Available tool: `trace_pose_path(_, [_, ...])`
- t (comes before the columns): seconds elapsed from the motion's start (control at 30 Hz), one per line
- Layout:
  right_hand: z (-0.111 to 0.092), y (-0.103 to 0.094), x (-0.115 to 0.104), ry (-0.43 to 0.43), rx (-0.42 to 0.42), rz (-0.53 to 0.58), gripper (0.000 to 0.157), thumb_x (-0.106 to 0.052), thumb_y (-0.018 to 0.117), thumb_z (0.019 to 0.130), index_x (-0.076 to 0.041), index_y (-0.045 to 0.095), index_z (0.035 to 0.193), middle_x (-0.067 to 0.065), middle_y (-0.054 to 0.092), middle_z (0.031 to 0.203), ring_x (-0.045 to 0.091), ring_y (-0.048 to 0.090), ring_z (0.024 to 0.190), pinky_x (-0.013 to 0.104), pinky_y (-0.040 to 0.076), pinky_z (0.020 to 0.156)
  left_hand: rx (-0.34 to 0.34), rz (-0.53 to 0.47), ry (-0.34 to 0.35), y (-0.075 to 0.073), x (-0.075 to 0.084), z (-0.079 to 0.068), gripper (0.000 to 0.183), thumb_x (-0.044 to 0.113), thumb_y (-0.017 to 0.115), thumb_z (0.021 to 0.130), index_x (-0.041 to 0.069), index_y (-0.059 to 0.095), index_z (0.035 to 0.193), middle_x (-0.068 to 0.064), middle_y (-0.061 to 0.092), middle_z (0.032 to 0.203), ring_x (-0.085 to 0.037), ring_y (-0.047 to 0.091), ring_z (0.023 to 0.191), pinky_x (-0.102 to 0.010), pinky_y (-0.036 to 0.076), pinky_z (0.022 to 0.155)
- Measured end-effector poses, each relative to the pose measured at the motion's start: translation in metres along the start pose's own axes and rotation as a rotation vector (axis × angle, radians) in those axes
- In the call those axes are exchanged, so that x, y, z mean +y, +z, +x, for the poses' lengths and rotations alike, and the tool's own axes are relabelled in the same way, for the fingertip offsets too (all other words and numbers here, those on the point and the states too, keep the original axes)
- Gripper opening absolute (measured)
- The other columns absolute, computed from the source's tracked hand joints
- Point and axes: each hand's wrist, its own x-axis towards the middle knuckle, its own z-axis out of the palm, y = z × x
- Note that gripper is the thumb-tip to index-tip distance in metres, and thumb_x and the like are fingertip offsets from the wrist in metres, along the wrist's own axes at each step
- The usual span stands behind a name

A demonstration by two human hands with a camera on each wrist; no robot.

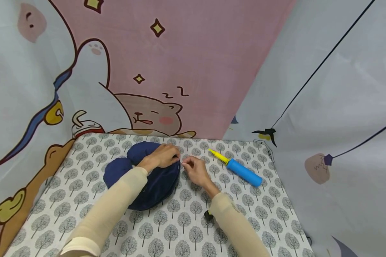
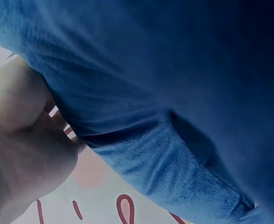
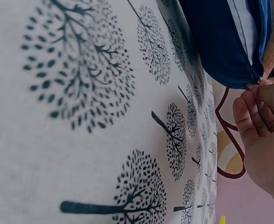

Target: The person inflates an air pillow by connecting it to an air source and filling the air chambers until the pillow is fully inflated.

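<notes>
A navy blue U-shaped neck pillow (image 1: 154,189) with a velvety cover lies on the table, its two rounded ends toward the far left. My left hand (image 1: 165,156) reaches over it and grips its right edge; in the left wrist view the fingertips of this hand (image 2: 25,126) are hidden behind the blue cloth. At the same edge, my right hand (image 1: 195,171) pinches the small zipper pull (image 3: 259,80) between thumb and fingers. The zipper stands parted along the pillow's side, and a strip of white lining (image 3: 243,28) shows through the gap.
Right of the hands lies a blue hand pump (image 1: 244,172) with a yellow nozzle (image 1: 218,156) pointing to the far left. A small black object (image 1: 208,215) is partly hidden by the right sleeve. Tree-print cloth (image 1: 170,233) covers the table; printed curtains (image 1: 206,64) rise behind and beside it.
</notes>
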Motion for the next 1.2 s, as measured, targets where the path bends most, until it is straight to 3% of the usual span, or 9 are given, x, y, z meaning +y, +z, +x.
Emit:
trace_pose_path(0.1, [-0.002,0.000,-0.001,-0.018,-0.005,-0.039,0.007,-0.009,0.074,0.109,-0.005,0.079,0.106,0.017,0.081,0.096,0.008,0.070,0.082,0.023,0.058,0.076,-0.017,0.053,-0.012,-0.018,0.019,-0.006,0.013,0.015,0.074,0.110,0.020,0.085,0.105,0.000,0.081,0.113,-0.025,0.075,0.107,-0.054,0.060,0.102])
trace_pose_path(0.2, [-0.005,-0.001,-0.002,-0.034,-0.010,-0.053,0.007,-0.009,0.075,0.109,-0.006,0.080,0.105,0.012,0.081,0.096,0.005,0.069,0.083,0.023,0.059,0.078,-0.011,0.052,-0.035,-0.022,0.024,-0.008,0.014,0.013,0.073,0.110,0.017,0.085,0.104,0.000,0.081,0.112,-0.024,0.075,0.106,-0.053,0.060,0.102])
trace_pose_path(0.27, [-0.007,0.000,-0.002,-0.062,-0.026,-0.056,0.007,-0.009,0.075,0.109,-0.005,0.079,0.105,0.011,0.081,0.097,0.008,0.071,0.085,0.025,0.060,0.079,0.037,0.034,-0.014,-0.009,0.006,-0.004,0.021,0.015,0.071,0.111,0.021,0.081,0.094,0.004,0.077,0.103,-0.020,0.071,0.098,-0.049,0.059,0.095])
trace_pose_path(0.43, [-0.016,0.002,-0.007,-0.111,-0.112,-0.055,0.010,-0.013,0.071,0.112,-0.006,0.078,0.109,0.014,0.080,0.102,0.023,0.077,0.089,0.025,0.062,0.082,0.053,0.022,-0.118,-0.012,-0.003,-0.004,0.022,0.016,0.069,0.112,0.022,0.083,0.097,0.002,0.079,0.104,-0.024,0.073,0.101,-0.056,0.057,0.102])
trace_pose_path(0.5, [-0.019,0.003,-0.010,-0.117,-0.127,-0.054,0.010,-0.014,0.071,0.112,-0.007,0.078,0.110,0.016,0.080,0.102,0.025,0.077,0.090,0.025,0.062,0.082,0.022,0.034,-0.194,-0.027,0.012,-0.009,0.016,0.016,0.071,0.112,0.018,0.086,0.107,-0.003,0.082,0.113,-0.030,0.076,0.108,-0.064,0.056,0.108])
trace_pose_path(0.6, [-0.020,0.003,-0.012,-0.139,-0.112,-0.056,0.009,-0.012,0.071,0.112,-0.006,0.078,0.109,0.016,0.079,0.100,0.024,0.077,0.087,0.027,0.063,0.081,0.030,0.021,-0.210,-0.029,0.011,-0.009,0.015,0.018,0.071,0.113,0.017,0.085,0.110,-0.005,0.083,0.114,-0.032,0.077,0.108,-0.066,0.056,0.107])
trace_pose_path(0.83, [-0.017,0.005,-0.010,-0.128,-0.077,-0.041,0.009,-0.014,0.071,0.112,-0.009,0.078,0.109,0.013,0.080,0.101,0.022,0.077,0.086,0.028,0.064,0.083,0.030,-0.101,-0.047,0.003,-0.032,-0.002,0.030,0.041,0.062,0.117,0.025,0.084,0.130,0.002,0.081,0.134,-0.028,0.073,0.128,-0.071,0.046,0.118])
trace_pose_path(1.07, [-0.013,0.006,-0.011,-0.144,-0.028,-0.026,0.009,-0.013,0.073,0.111,-0.005,0.077,0.109,0.013,0.081,0.105,0.023,0.080,0.091,0.029,0.065,0.085,-0.039,-0.114,0.073,0.014,-0.035,-0.005,0.021,0.030,0.067,0.114,0.035,0.084,0.125,0.004,0.077,0.143,-0.032,0.065,0.144,-0.077,0.035,0.126])
trace_pose_path(1.2, [-0.010,0.006,-0.012,-0.143,-0.009,-0.032,0.009,-0.013,0.075,0.110,-0.006,0.077,0.106,0.011,0.080,0.102,0.015,0.076,0.087,0.027,0.064,0.082,-0.038,-0.121,0.080,0.011,-0.028,-0.012,0.018,0.027,0.071,0.112,0.036,0.085,0.121,0.002,0.075,0.147,-0.035,0.059,0.151,-0.077,0.030,0.130])
